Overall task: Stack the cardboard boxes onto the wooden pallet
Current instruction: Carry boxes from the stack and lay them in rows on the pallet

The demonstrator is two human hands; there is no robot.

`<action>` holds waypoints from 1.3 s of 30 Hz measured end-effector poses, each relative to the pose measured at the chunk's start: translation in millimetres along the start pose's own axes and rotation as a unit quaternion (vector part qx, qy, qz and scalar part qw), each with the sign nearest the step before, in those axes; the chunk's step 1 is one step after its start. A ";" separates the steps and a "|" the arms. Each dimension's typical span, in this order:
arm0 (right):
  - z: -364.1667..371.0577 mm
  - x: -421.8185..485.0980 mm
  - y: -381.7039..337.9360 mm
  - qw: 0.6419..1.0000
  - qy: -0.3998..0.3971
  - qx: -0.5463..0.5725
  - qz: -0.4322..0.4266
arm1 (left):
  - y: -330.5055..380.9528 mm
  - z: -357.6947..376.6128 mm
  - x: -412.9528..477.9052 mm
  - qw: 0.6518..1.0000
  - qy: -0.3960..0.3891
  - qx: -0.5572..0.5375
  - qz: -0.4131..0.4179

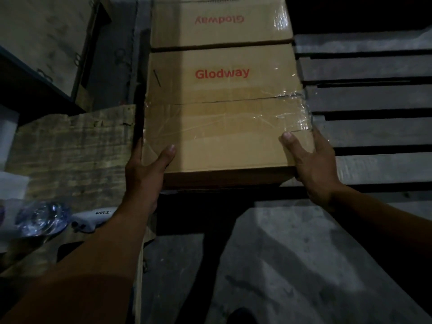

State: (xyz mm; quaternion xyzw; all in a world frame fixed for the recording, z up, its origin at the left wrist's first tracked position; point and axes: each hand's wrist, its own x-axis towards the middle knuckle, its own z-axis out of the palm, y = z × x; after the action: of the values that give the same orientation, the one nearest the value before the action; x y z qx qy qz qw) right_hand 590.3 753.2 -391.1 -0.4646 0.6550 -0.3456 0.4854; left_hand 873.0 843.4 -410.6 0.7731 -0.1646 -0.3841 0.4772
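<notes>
The box (222,127) (taped on top) sat between two hands. The left hand (149,167) and right hand (311,164) each had a grip clamped on a corner, thumbs on top.

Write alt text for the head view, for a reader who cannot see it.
The left hand and right hand grip the near corners of a taped box printed "Glodway", thumbs on top. A second box sits just behind it. The pallet shows slats to the right; a board and a bottle lie to the left in dim light.
</notes>
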 end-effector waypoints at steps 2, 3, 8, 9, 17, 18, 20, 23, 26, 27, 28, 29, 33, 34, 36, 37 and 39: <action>-2.2 1.7 -3.6 1.000 -0.008 -0.007 0.000 | 5.3 0.8 -2.9 0.998 0.021 0.052 0.029; -2.1 3.6 -4.2 1.000 -0.013 -0.017 0.001 | 8.0 1.6 -3.8 0.995 0.034 0.087 0.040; -15.3 13.7 -15.6 0.991 -0.017 -0.136 0.005 | 46.5 12.3 -24.3 0.951 0.109 0.267 0.114; -20.5 12.7 -19.6 0.987 -0.011 -0.163 0.002 | 52.0 16.4 -26.4 0.940 0.099 0.289 0.152; -204.8 -13.9 -8.8 0.967 0.137 -0.215 0.009 | 94.2 165.4 -141.3 0.885 -0.089 0.349 0.296; -238.4 -17.9 -7.2 0.965 0.156 -0.212 0.016 | 100.1 189.1 -160.5 0.876 -0.111 0.356 0.305; -317.7 -28.8 -4.3 0.952 0.210 -0.219 0.027 | 113.6 244.6 -204.9 0.854 -0.164 0.366 0.332; -441.7 -49.7 2.0 0.927 0.292 -0.230 0.050 | 136.2 340.0 -285.0 0.834 -0.231 0.351 0.356; -560.5 -81.6 6.7 0.891 0.388 -0.222 0.077 | 155.6 431.6 -369.5 0.789 -0.280 0.343 0.425; -602.9 -94.9 7.0 0.875 0.421 -0.220 0.093 | 164.3 464.1 -403.6 0.779 -0.303 0.337 0.433; -636.9 -106.2 8.0 0.862 0.446 -0.217 0.109 | 173.1 490.1 -433.0 0.768 -0.322 0.332 0.443; -678.0 -119.3 8.2 0.845 0.477 -0.206 0.123 | 184.3 520.6 -468.7 0.755 -0.342 0.317 0.461; -812.4 -166.9 3.8 0.784 0.584 -0.171 0.121 | 216.1 620.6 -593.0 0.709 -0.414 0.268 0.504; -843.1 -177.6 2.2 0.774 0.598 -0.167 0.123 | 222.5 641.2 -622.4 0.697 -0.425 0.260 0.516; -897.1 -196.4 3.3 0.761 0.618 -0.144 0.133 | 231.4 678.4 -672.7 0.681 -0.450 0.240 0.526; -920.1 -203.3 6.9 0.759 0.624 -0.128 0.137 | 233.8 696.1 -692.7 0.679 -0.461 0.234 0.522; -954.5 -212.1 13.9 0.749 0.636 -0.099 0.157 | 236.1 728.5 -722.6 0.681 -0.478 0.227 0.505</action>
State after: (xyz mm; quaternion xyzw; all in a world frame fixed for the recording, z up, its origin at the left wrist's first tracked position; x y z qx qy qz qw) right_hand -306.5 959.7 -60.4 -0.0734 0.9066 -0.4132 -0.0446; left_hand -117.8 731.1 -72.7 0.3681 -0.8183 -0.3530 0.2652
